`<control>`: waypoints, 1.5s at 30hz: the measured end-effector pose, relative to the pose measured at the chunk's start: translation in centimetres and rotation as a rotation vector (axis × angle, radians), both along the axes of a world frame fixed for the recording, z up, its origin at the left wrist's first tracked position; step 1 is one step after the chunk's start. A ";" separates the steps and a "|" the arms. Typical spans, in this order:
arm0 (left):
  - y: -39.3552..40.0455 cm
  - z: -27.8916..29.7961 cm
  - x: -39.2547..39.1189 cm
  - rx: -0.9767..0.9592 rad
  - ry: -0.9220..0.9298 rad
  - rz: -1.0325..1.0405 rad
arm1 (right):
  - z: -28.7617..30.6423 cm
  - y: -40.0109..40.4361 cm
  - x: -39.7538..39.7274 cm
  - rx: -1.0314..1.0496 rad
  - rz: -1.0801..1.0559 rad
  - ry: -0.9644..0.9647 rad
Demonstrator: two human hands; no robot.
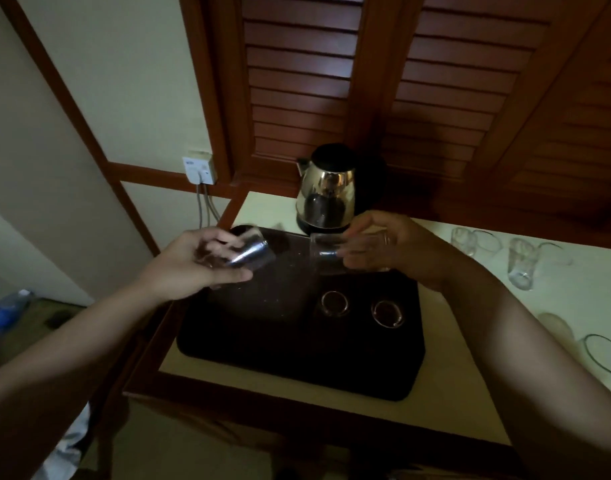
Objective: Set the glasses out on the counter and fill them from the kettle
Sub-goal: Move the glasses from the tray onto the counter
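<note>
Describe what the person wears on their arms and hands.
Both forearms are bare, with no sleeves in view. The right hand seems to have a thin ring on one finger; the dim light leaves that unsure. The left hand shows no ring, watch or glove.

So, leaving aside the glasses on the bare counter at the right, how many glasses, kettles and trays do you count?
Glasses: 4, namely one glass held in the left hand, another glass held in the right hand, and two glasses on the tray
Kettle: 1
Tray: 1
Total: 6
</note>
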State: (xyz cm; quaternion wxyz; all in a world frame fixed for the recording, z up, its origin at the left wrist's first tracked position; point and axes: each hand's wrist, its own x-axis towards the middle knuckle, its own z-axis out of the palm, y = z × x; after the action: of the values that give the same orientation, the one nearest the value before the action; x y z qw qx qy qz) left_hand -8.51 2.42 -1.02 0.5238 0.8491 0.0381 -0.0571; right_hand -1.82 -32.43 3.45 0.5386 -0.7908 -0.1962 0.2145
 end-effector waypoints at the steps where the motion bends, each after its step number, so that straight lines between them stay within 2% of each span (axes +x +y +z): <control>1: -0.6 -0.3 0.0 -0.129 -0.019 0.054 | -0.6 -0.5 -0.1 0.113 -0.039 0.084; 4: -3.3 -0.9 0.6 -0.446 -0.060 0.157 | -1.8 -0.6 -1.2 0.365 -0.070 0.285; 7: -6.1 -0.4 1.7 -0.636 -0.039 0.175 | -2.2 -0.2 -2.0 0.462 -0.120 0.404; 9: -7.8 0.5 2.4 -0.681 -0.033 0.188 | -2.6 0.2 -2.4 0.447 -0.126 0.454; 12: -10.3 2.5 3.1 -0.619 -0.105 0.150 | -3.2 0.4 -3.0 0.498 -0.155 0.452; 16: -15.3 5.4 3.5 -0.582 -0.243 0.109 | -3.0 -2.2 -2.8 0.655 -0.207 0.295; 22: -24.9 7.1 5.1 -0.601 -0.375 0.032 | -0.4 -12.0 -1.3 0.671 -0.378 0.020; 26: -34.0 7.1 6.6 -0.671 -0.332 -0.058 | 1.0 -21.5 -0.7 0.604 -0.418 -0.108; 30: -43.9 6.0 7.6 -0.717 -0.339 -0.051 | 1.3 -31.4 0.1 0.457 -0.493 -0.217; 34: -53.7 5.0 8.0 -0.719 -0.338 -0.070 | 0.2 -40.5 0.8 0.328 -0.470 -0.329; 41: -67.7 0.7 9.3 -0.573 -0.250 0.012 | -4.0 -51.7 2.6 0.268 -0.538 -0.414; 45: -72.6 -2.1 10.2 -0.624 -0.134 0.149 | -6.7 -55.2 3.1 0.184 -0.638 -0.396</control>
State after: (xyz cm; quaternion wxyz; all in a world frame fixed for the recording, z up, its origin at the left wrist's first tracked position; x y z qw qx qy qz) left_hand 1.70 -70.15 -3.10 0.7626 0.6445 0.0462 0.0287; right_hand 1.31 -87.63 -3.25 0.5985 -0.7867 -0.0590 -0.1391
